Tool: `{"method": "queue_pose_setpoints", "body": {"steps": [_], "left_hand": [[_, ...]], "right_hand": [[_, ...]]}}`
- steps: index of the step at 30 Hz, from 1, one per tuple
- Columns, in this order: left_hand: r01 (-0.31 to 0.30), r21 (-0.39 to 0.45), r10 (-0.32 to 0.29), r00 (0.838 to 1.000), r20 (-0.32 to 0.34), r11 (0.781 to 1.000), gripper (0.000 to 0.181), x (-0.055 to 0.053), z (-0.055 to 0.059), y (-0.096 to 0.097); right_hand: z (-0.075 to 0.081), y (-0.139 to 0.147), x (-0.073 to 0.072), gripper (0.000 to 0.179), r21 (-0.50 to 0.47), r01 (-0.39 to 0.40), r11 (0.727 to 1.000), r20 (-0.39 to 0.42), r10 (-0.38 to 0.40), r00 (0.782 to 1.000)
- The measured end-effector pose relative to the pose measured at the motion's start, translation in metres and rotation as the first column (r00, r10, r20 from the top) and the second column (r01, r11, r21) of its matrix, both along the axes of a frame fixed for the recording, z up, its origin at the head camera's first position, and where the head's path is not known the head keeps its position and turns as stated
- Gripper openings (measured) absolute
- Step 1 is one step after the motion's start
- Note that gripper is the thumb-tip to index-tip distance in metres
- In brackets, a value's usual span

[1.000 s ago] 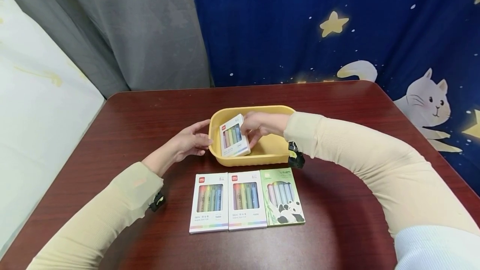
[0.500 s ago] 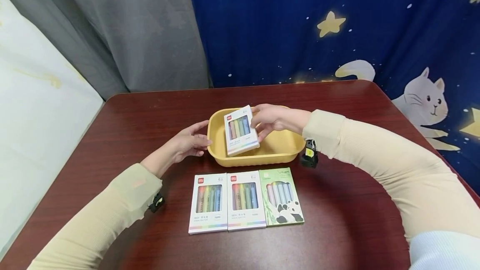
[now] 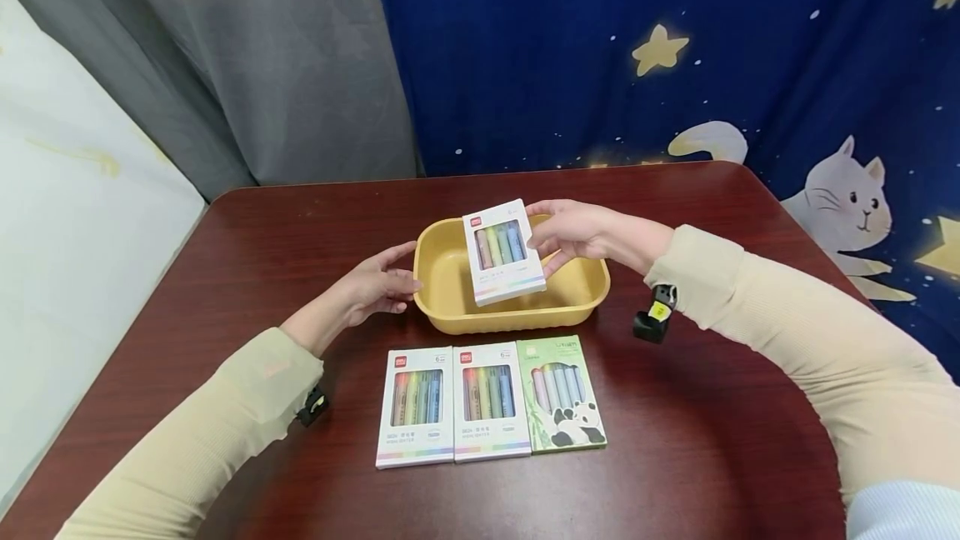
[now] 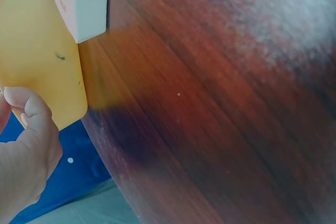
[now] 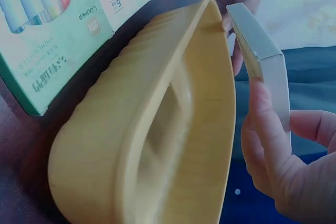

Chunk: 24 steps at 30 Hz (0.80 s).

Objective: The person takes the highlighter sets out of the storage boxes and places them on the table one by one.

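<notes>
My right hand (image 3: 573, 230) grips a white box of highlighters (image 3: 504, 252) by its right edge, fingers and thumb on opposite sides in the right wrist view. Tilted, with its window facing up, the box is held above the yellow plastic basket (image 3: 450, 323) and overlaps its far rim in the head view. My left hand (image 3: 375, 286) holds the basket's left end, its thumb at the rim. In the left wrist view the left thumb and fingers (image 4: 31, 119) meet at the basket's edge. Inside the basket, the visible floor is bare yellow plastic.
In front of the basket, two white highlighter boxes (image 3: 415, 407) (image 3: 492, 401) and a green panda-printed pen box (image 3: 562, 392) lie side by side on the dark red table (image 3: 675, 473). Grey and blue curtains (image 3: 525, 48) hang behind the table's far edge.
My right hand has lifted the white highlighter box up out of the basket and moved it rightward. My left hand has stayed at the basket's left end.
</notes>
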<state>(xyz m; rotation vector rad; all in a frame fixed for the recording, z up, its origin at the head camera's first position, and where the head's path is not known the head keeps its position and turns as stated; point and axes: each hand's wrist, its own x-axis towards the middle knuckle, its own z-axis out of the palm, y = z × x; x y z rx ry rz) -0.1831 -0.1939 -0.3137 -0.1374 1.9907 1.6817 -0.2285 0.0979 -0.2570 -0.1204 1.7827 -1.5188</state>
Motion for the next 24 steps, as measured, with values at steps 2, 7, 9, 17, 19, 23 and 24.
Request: {"method": "queue_pose_setpoints", "body": {"steps": [2, 7, 9, 17, 19, 23, 24], "left_hand": [[-0.001, 0.0, 0.001, 1.0, 0.0, 1.0, 0.072, 0.0, 0.0, 0.0], [-0.003, 0.001, 0.003, 1.0, -0.001, 1.0, 0.072, 0.0, -0.001, 0.0], [-0.004, 0.004, 0.004, 1.0, 0.0, 1.0, 0.072, 0.0, -0.001, 0.0], [0.0, 0.001, 0.0, 1.0, 0.001, 1.0, 0.073, 0.0, -0.001, 0.001], [-0.001, -0.002, 0.001, 1.0, 0.002, 1.0, 0.073, 0.001, 0.0, 0.001], [0.002, -0.006, -0.002, 1.0, 0.0, 1.0, 0.073, 0.001, 0.0, 0.001], [0.003, -0.004, -0.003, 1.0, -0.001, 1.0, 0.073, 0.001, 0.001, 0.001]], "right_hand": [[0.001, 0.006, 0.002, 0.066, -0.015, -0.002, 1.0, 0.007, 0.003, 1.0], [-0.001, 0.021, 0.006, 0.068, -0.057, -0.014, 0.998, 0.017, 0.015, 1.0], [-0.001, 0.027, 0.008, 0.068, -0.076, -0.015, 0.997, 0.018, 0.017, 1.0], [0.006, 0.055, 0.02, 0.069, -0.117, -0.033, 0.993, 0.007, 0.034, 0.999], [0.006, 0.062, 0.023, 0.07, -0.129, -0.036, 0.991, -0.001, 0.036, 0.999], [0.005, 0.077, 0.03, 0.068, -0.154, -0.035, 0.987, -0.023, 0.032, 0.999], [0.005, 0.08, 0.032, 0.067, -0.161, -0.034, 0.986, -0.032, 0.029, 0.999]]}}
